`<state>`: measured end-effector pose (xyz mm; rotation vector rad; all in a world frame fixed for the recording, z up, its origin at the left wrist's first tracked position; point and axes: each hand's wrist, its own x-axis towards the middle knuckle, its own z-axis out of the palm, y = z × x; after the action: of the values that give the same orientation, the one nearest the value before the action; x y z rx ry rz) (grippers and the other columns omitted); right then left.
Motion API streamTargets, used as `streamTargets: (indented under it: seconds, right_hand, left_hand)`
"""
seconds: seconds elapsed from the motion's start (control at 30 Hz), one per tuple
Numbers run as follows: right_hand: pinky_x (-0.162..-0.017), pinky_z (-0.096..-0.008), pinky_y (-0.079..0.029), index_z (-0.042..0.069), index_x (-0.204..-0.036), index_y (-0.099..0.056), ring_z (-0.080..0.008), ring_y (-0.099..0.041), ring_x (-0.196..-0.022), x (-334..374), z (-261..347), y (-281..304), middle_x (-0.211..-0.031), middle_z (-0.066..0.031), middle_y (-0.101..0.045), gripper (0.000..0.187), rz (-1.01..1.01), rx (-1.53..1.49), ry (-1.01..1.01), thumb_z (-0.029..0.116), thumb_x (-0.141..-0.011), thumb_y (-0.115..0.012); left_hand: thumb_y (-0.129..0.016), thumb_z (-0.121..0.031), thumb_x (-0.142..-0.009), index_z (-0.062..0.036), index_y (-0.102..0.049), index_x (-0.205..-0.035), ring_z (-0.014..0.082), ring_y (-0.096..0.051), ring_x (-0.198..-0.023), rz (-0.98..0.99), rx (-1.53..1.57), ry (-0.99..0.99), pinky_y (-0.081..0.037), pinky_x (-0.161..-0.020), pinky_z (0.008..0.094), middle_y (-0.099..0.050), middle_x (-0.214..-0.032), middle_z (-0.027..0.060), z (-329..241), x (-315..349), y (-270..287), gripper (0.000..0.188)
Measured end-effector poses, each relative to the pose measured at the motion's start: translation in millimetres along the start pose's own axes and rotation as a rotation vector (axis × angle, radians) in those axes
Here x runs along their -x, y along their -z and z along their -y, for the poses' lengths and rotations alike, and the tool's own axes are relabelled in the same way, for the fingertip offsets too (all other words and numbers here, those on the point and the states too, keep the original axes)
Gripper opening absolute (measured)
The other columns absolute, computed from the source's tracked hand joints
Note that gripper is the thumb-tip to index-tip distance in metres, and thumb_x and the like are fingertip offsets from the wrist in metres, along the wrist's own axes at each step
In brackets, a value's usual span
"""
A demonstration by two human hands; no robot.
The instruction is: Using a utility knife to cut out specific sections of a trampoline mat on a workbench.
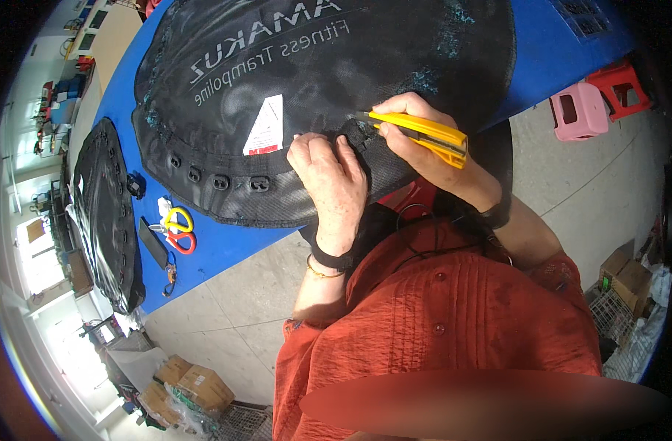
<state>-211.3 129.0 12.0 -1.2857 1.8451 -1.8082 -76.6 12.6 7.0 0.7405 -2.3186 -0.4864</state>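
A round black trampoline mat (328, 81) lies on a blue table, with black plastic buckles (220, 182) along its near rim. My right hand (431, 151) grips a yellow utility knife (420, 128), its tip pointing left at a black strap (359, 132) on the mat. Close by on the left, my left hand (327, 169) bears on the mat's rim, fingers bent and pressed together; the fingertips are partly hidden. A white paper label (266, 128) with a red band sits on the mat beside those fingers.
Left on the blue table (225, 253) lie scissors (175, 229) with yellow and red handles, a dark flat piece (153, 242) and a second black mat (104, 213). Pink (578, 112) and red stools (622, 87) stand to the right. Cardboard boxes (196, 386) are on the floor, lower left.
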Motion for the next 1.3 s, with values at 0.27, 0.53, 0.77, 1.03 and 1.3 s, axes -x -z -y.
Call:
streamTargets:
  seconds: [0.27,0.53,0.77,1.03,1.3]
  right_hand:
    - [-0.085,-0.0317,-0.054,0.002,-0.112,-0.062,-0.0217,-0.069,-0.095,-2,5,5,-0.103,-0.0117,-0.067,0.017,0.016,0.015,0.010,0.005,-0.095,-0.065]
    - [-0.087,-0.0302,-0.053,0.001,-0.114,-0.061,-0.0176,-0.067,-0.094,0,5,9,-0.103,-0.0102,-0.067,0.017,0.068,-0.084,-0.042,0.006,-0.098,-0.063]
    - [-0.087,-0.0296,-0.053,0.002,-0.114,-0.062,-0.0160,-0.067,-0.096,-3,8,3,-0.105,-0.0097,-0.067,0.017,0.028,-0.096,-0.069,0.004,-0.097,-0.064]
    - [-0.084,-0.0310,-0.053,0.001,-0.112,-0.062,-0.0226,-0.069,-0.093,-5,5,8,-0.102,-0.0119,-0.066,0.018,0.066,-0.006,0.006,0.008,-0.096,-0.065]
    - [-0.083,-0.0309,-0.052,0.001,-0.109,-0.061,-0.0184,-0.066,-0.091,-5,8,11,-0.099,-0.0101,-0.065,0.015,0.095,-0.051,-0.059,0.009,-0.096,-0.064]
  left_hand:
    - [-0.066,0.000,-0.090,0.0077,-0.057,-0.102,0.0436,-0.051,-0.105,0.011,0.002,0.018,-0.043,-0.094,0.0514,-0.053,-0.110,0.0256,0,0,-1,0.017]
    - [-0.067,-0.002,-0.091,0.0050,-0.057,-0.095,0.0412,-0.053,-0.100,-0.055,-0.008,-0.012,-0.044,-0.089,0.0496,-0.058,-0.103,0.0239,0,-1,-3,0.013]
    - [-0.067,-0.002,-0.091,0.0047,-0.058,-0.096,0.0410,-0.053,-0.101,-0.052,-0.017,-0.023,-0.044,-0.091,0.0497,-0.058,-0.102,0.0232,2,0,-2,0.012]
    - [-0.067,-0.002,-0.090,0.0044,-0.058,-0.095,0.0407,-0.053,-0.100,-0.048,-0.020,-0.027,-0.044,-0.090,0.0491,-0.058,-0.102,0.0228,4,0,-4,0.012]
    - [-0.066,-0.002,-0.090,0.0043,-0.057,-0.096,0.0402,-0.053,-0.099,-0.061,-0.035,-0.032,-0.044,-0.089,0.0486,-0.057,-0.101,0.0226,2,-1,-3,0.012]
